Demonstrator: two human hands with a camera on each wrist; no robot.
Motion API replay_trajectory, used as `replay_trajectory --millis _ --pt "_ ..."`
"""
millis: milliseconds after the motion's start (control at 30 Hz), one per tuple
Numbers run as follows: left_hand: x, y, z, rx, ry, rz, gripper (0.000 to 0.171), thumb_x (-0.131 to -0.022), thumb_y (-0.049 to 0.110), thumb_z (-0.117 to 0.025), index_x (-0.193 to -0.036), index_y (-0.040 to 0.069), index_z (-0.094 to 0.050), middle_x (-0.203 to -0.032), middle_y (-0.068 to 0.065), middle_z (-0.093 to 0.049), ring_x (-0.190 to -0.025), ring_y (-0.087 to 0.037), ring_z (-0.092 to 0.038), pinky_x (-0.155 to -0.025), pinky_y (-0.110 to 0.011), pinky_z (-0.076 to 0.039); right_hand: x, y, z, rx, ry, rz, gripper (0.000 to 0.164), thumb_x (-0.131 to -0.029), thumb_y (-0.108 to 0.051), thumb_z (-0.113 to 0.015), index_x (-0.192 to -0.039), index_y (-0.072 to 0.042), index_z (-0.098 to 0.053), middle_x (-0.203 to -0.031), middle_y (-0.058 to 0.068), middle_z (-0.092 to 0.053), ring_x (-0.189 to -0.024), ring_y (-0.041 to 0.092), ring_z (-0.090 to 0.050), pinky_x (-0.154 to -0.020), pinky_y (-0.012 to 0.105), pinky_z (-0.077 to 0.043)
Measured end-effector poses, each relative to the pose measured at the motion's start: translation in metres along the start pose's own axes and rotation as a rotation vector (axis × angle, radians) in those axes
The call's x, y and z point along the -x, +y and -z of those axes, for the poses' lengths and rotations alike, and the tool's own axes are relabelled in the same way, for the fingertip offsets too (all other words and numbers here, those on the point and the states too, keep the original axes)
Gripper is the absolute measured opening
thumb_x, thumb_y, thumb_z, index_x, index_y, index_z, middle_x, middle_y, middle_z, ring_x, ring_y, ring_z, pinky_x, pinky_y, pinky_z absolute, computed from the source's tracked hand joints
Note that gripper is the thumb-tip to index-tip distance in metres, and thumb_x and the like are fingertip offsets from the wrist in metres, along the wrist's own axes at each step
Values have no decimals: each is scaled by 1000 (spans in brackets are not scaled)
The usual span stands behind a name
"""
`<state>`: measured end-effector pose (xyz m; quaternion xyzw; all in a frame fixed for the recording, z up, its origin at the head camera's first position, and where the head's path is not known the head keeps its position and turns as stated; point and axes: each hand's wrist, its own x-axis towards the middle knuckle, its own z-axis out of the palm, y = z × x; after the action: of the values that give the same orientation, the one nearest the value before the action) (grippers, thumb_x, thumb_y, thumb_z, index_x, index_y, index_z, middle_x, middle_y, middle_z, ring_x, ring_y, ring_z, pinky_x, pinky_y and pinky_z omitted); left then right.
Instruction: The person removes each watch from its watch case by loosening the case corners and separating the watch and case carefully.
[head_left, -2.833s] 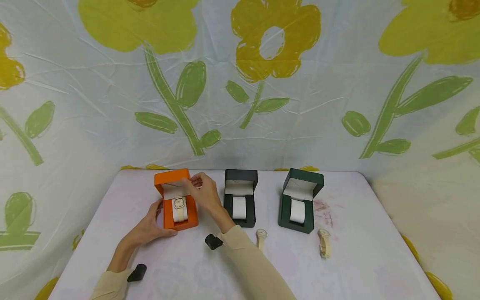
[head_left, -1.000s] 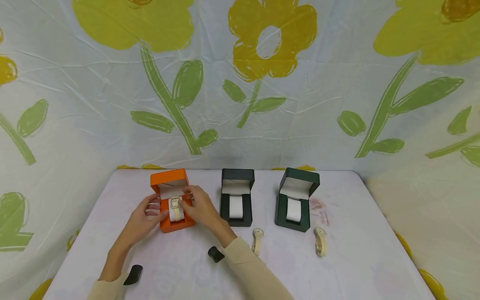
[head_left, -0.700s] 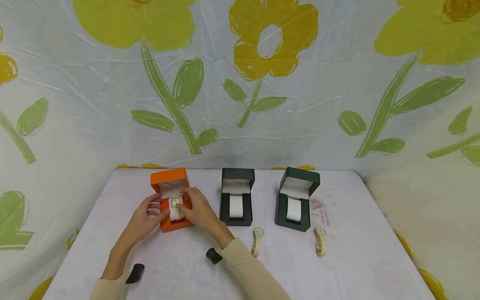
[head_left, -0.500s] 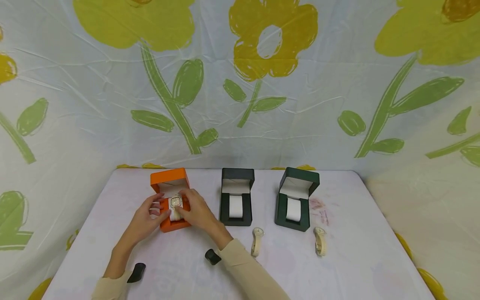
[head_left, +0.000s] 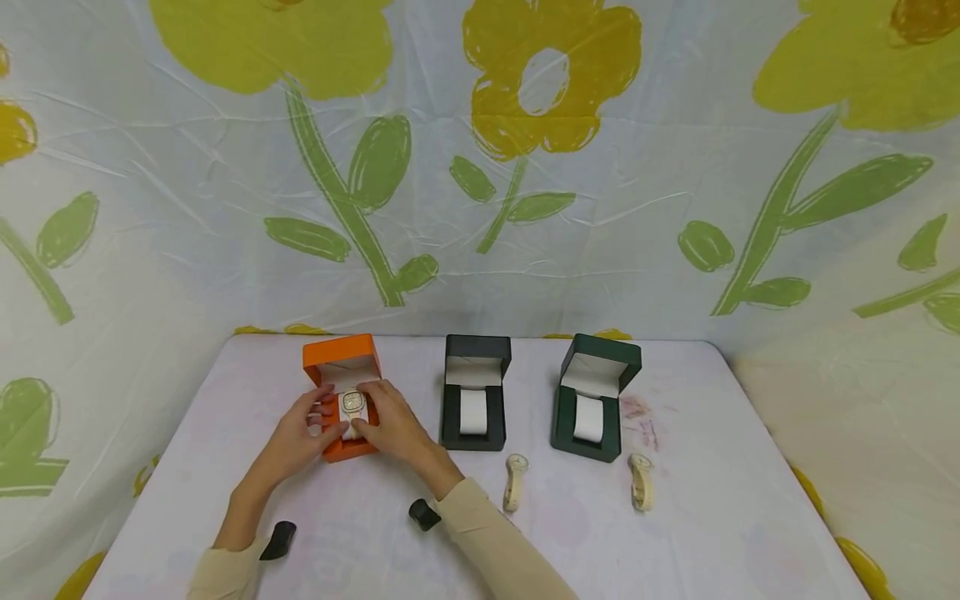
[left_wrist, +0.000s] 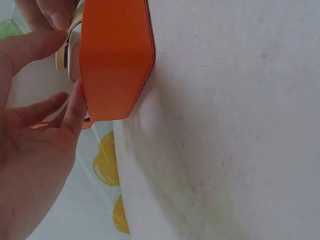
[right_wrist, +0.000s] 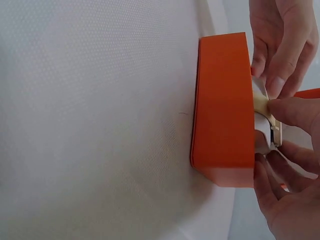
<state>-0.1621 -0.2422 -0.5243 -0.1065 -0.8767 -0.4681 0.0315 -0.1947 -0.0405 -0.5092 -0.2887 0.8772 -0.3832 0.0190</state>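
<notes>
In the head view, an orange watch box (head_left: 341, 348) stands with its lid raised, at the left of the table. A cream wristwatch (head_left: 352, 402) with a squarish dial sits round the white cushion (head_left: 365, 427) inside it. My right hand (head_left: 399, 427) pinches the watch, thumb on the strap and fingers at its far end, as the right wrist view shows. My left hand (head_left: 296, 442) holds the box's left side with bent fingers, its thumb close to the strap. Both hands partly cover the box. In the left wrist view the box's orange wall (left_wrist: 117, 55) hides most of the cushion.
Right of the orange box stand a black watch box (head_left: 493, 421) and a dark green watch box (head_left: 566, 421), lids up, each with a white cushion. Two more cream wristwatches (head_left: 515, 482) (head_left: 641, 482) lie in front of them. A flowered cloth hangs behind the table (head_left: 720, 500).
My right hand has come down from beside the raised lid onto the watch, its thumb moving along the strap. My left hand has shifted from the box's outer side up to its rim.
</notes>
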Motion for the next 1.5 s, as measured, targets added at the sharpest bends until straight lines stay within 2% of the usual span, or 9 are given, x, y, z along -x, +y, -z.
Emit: replay_trajectory --millis 133,300,400,800,1100,1333,1500 --pt "-1 3 1 0 -40 -7 66 -90 9 -80 -143 -10 -46 -133 -23 -56 -108 -32 -59 -96 -24 -53 0 1 0 -3 -2 5 51 -97 -15 -73 -141 0 -54 -140 11 -56 -128 21 -54 -114 29 -40" --pt "0 3 2 -19 -58 -59 61 -89 8 -81 -140 -10 -52 -123 -18 -58 -104 -29 -58 -94 -23 -53 2 1 1 -8 -25 2 50 -99 -14 -70 -143 2 -53 -144 13 -54 -131 24 -51 -115 32 -40" --pt "0 1 3 -29 -70 -76 61 -89 8 -81 -140 -10 -53 -123 -18 -58 -104 -29 -58 -94 -25 -54 3 0 3 -14 -50 -16 49 -100 -14 -67 -145 1 -52 -146 13 -52 -134 25 -49 -116 34 -39" --pt "-1 -5 6 9 -115 -40 64 -90 8 -80 -143 -10 -49 -121 -18 -55 -105 -30 -58 -92 -17 -51 4 2 6 -38 -98 -32 48 -102 -15 -65 -146 -4 -50 -147 9 -51 -136 22 -45 -117 33 -36" --pt "-2 -3 9 10 -138 -7 62 -91 11 -79 -142 -10 -50 -129 -25 -44 -108 -32 -56 -94 -29 -54 5 2 7 -65 -87 -5 49 -100 -13 -69 -145 -3 -51 -144 10 -50 -133 20 -47 -117 31 -37" --pt "1 -2 7 27 -109 -44 61 -88 6 -82 -138 -9 -51 -122 -20 -50 -105 -31 -55 -93 -20 -52 4 2 9 -66 -122 -16 55 -99 -14 -70 -148 -2 -47 -149 12 -50 -137 24 -46 -118 34 -36" --pt "2 -4 6 45 -114 -34 65 -87 5 -82 -141 -8 -47 -124 -19 -54 -108 -35 -57 -97 -26 -53 3 4 11 -73 -153 -41 59 -99 -15 -71 -151 -1 -45 -151 12 -51 -137 26 -46 -117 35 -37"
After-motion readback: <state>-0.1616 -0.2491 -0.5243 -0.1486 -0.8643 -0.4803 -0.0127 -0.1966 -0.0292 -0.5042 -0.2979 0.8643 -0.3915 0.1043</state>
